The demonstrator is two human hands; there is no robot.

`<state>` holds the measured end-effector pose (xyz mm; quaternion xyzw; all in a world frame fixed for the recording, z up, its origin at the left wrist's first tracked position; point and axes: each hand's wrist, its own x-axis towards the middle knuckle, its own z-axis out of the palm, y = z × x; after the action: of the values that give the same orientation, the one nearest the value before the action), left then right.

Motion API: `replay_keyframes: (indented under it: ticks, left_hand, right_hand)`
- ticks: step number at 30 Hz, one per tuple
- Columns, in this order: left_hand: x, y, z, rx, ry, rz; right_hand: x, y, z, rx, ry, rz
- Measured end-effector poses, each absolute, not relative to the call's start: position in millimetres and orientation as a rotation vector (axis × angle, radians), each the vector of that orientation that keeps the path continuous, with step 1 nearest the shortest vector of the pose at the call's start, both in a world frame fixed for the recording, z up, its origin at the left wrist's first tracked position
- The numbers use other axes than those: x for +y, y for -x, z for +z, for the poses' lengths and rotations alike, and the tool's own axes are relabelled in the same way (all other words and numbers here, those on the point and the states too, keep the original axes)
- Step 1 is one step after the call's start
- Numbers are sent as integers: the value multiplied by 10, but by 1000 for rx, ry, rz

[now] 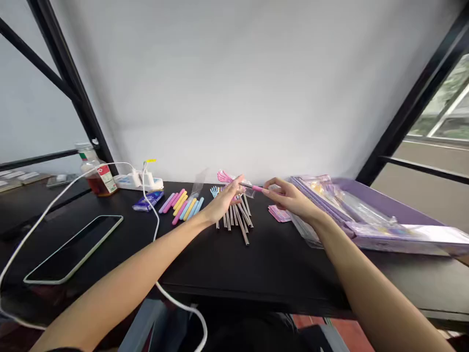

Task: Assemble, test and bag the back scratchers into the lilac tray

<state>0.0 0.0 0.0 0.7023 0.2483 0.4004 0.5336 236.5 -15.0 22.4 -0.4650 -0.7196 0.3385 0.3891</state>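
A back scratcher [258, 188] with a pink hand-shaped head, a metal rod and a pink grip is held level between my two hands. My left hand [225, 198] pinches its rod close to the head, and my right hand [289, 198] has its fingers closed around the pink grip end. Beneath my left hand lies a fanned pile of metal scratcher rods [240, 220] with coloured hand-shaped heads, partly hidden by that hand. Left of it, several pink, yellow, blue and purple grips [186, 208] lie side by side. Small pink cards [279, 213] rest below my right hand.
On the right stands a purple box [388, 203] holding clear plastic packaging. To the left are a phone [75, 249], a blue packet [147, 201], a power strip [156, 184] and a bottle [97, 173]. A white cable [157, 222] runs across the black table's left side.
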Motion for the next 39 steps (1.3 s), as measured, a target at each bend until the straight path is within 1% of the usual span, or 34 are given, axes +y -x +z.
replay_keyframes:
  ticks: [4, 8, 11, 20, 27, 32, 35, 39]
  left_hand:
    - [-74, -12, -20, 537, -1730, 849]
    - [-112, -15, -27, 497, -1737, 814]
    - [-96, -18, -8, 479, -1694, 855]
    - [23, 47, 142, 502, -1381, 1171]
    - [-31, 1, 140, 458, -1318, 1157]
    - [-36, -1, 147, 493, -1304, 1173]
    - [-24, 29, 167, 494, -1299, 1177]
    - [-20, 60, 189, 471, -1283, 1141]
  right_hand:
    - [-185, -2251, 205, -1756, 1110, 959]
    - [-183, -2168, 170, -1746, 1120, 930]
    - [-182, -2162, 176, -1759, 1132, 922]
    - [-212, -2298, 281, -1795, 961, 1001]
    - [-191, -2184, 210, -1777, 933, 1004]
    - [-207, -2172, 243, -1874, 887, 1020]
    - [-206, -2149, 237, -1881, 914, 963]
    - [-176, -2128, 188, -1815, 971, 786]
